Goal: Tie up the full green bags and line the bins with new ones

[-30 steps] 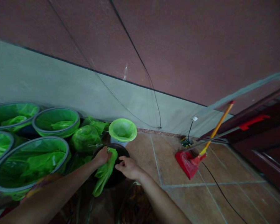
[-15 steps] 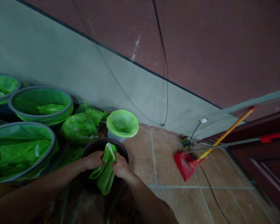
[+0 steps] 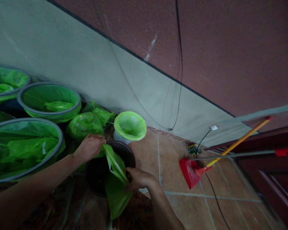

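Note:
A green plastic bag (image 3: 117, 179) is stretched between my two hands, its mouth edge pulled taut and its lower part hanging loose. My left hand (image 3: 92, 146) is closed on the upper corner, near the far left rim of a dark bucket (image 3: 94, 182). My right hand (image 3: 138, 178) pinches the other side of the bag at the bucket's right rim. The dark bucket stands on the floor under the bag, partly covered by it. Just behind it is a small white bucket (image 3: 122, 138) lined with a green bag.
Large bins with green liners (image 3: 49, 99) and a knotted green bag (image 3: 84, 125) stand along the wall to the left. On the tiles at right are a red dustpan (image 3: 189, 172) with a yellow handle, a broom pole and a black cable (image 3: 216, 195).
My hands have moved apart, the left up and left, the right slightly right and down. The bunched bag is now spread out between them. The view has shifted slightly.

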`<state>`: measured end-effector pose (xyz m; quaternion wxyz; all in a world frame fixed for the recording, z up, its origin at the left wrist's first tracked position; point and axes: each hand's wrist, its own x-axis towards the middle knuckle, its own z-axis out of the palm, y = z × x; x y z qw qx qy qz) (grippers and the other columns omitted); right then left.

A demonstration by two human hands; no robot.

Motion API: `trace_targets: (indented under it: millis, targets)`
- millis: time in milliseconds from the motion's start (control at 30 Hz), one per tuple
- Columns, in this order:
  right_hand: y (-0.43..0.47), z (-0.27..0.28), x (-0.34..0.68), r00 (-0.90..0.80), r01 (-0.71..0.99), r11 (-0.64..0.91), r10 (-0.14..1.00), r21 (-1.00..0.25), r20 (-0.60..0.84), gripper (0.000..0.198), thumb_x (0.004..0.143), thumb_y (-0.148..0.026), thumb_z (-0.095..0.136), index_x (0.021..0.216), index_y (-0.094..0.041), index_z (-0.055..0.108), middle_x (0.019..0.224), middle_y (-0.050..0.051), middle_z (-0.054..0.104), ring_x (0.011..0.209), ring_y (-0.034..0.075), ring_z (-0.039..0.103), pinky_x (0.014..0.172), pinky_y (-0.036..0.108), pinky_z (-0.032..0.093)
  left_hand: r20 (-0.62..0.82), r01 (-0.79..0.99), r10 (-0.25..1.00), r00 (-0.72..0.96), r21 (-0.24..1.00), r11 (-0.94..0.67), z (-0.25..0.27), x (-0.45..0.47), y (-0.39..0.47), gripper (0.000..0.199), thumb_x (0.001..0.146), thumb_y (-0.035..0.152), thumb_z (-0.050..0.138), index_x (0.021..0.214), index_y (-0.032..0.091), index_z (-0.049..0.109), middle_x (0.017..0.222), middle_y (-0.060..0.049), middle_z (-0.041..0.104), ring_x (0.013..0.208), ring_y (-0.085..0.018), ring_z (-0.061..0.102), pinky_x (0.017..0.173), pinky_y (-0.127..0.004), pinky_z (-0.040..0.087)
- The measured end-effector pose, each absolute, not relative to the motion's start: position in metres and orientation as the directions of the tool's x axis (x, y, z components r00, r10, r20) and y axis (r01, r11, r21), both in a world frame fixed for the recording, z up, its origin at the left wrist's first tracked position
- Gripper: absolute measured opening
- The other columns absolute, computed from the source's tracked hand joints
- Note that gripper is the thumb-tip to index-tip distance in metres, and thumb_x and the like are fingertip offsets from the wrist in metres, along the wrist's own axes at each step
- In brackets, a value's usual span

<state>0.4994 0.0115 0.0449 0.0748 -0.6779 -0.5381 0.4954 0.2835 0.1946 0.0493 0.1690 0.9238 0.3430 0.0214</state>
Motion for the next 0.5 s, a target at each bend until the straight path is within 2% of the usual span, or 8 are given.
trace_targets:
  millis: [100, 167, 233, 300, 400, 500]
  targets:
    - [0.023, 0.056, 0.489, 0.022, 0.622, -0.425, 0.849, -0.658, -0.528, 0.082, 0.059, -0.042, 0.084, 0.134, -0.021, 0.056, 0.119, 0.010, 0.068, 0.093, 0.024, 0.066, 0.079, 0.033, 0.052, -0.014, 0.494, 0.520, 0.854, 0.340, -0.800, 0.051, 0.291, 0.183, 0.033, 0.084, 0.007, 0.043, 0.087, 0.021, 0.073, 0.097, -0.006, 0.072, 0.097, -0.024, 0.062, 0.093, -0.042, 0.041]
    - [0.032, 0.056, 0.476, 0.128, 0.613, -0.439, 0.876, -0.657, -0.466, 0.075, 0.072, -0.046, 0.076, 0.137, -0.018, 0.052, 0.124, 0.013, 0.065, 0.095, 0.022, 0.066, 0.082, 0.033, 0.051, 0.051, 0.424, 0.469, 0.882, 0.349, -0.836, 0.048, 0.296, 0.177, 0.032, 0.083, 0.007, 0.045, 0.086, 0.021, 0.074, 0.102, -0.006, 0.072, 0.099, -0.024, 0.060, 0.094, -0.044, 0.040]
    - [0.039, 0.050, 0.461, 0.186, 0.651, -0.431, 0.889, -0.625, -0.420, 0.049, 0.081, -0.038, 0.067, 0.125, -0.018, 0.062, 0.112, 0.010, 0.070, 0.091, 0.021, 0.066, 0.082, 0.031, 0.049, 0.116, 0.370, 0.433, 0.894, 0.353, -0.859, 0.044, 0.299, 0.173, 0.030, 0.082, 0.006, 0.048, 0.086, 0.021, 0.074, 0.108, -0.006, 0.071, 0.102, -0.025, 0.059, 0.095, -0.045, 0.040]
    - [0.042, 0.042, 0.449, 0.203, 0.705, -0.403, 0.903, -0.583, -0.378, 0.021, 0.085, -0.025, 0.058, 0.101, -0.020, 0.070, 0.094, 0.005, 0.072, 0.086, 0.019, 0.065, 0.080, 0.029, 0.046, 0.194, 0.320, 0.402, 0.895, 0.348, -0.881, 0.042, 0.301, 0.171, 0.029, 0.083, 0.007, 0.049, 0.089, 0.022, 0.074, 0.116, -0.007, 0.070, 0.108, -0.026, 0.058, 0.098, -0.046, 0.040]
    - [0.044, 0.030, 0.441, 0.255, 0.717, -0.396, 0.915, -0.573, -0.313, 0.016, 0.083, -0.016, 0.052, 0.077, -0.021, 0.066, 0.074, 0.002, 0.066, 0.075, 0.016, 0.062, 0.072, 0.026, 0.043, 0.317, 0.328, 0.430, 0.845, 0.328, -0.886, 0.044, 0.303, 0.167, 0.032, 0.087, 0.012, 0.049, 0.108, 0.024, 0.071, 0.130, -0.009, 0.065, 0.118, -0.028, 0.055, 0.104, -0.050, 0.039]
    - [0.044, 0.023, 0.444, 0.369, 0.541, -0.453, 0.885, -0.709, -0.284, 0.015, 0.081, -0.017, 0.049, 0.070, -0.020, 0.059, 0.063, -0.001, 0.058, 0.062, 0.013, 0.056, 0.063, 0.024, 0.042, 0.392, 0.484, 0.617, 0.682, 0.391, -0.783, 0.051, 0.305, 0.160, 0.043, 0.087, 0.020, 0.053, 0.130, 0.018, 0.057, 0.142, -0.017, 0.052, 0.127, -0.032, 0.050, 0.105, -0.051, 0.040]
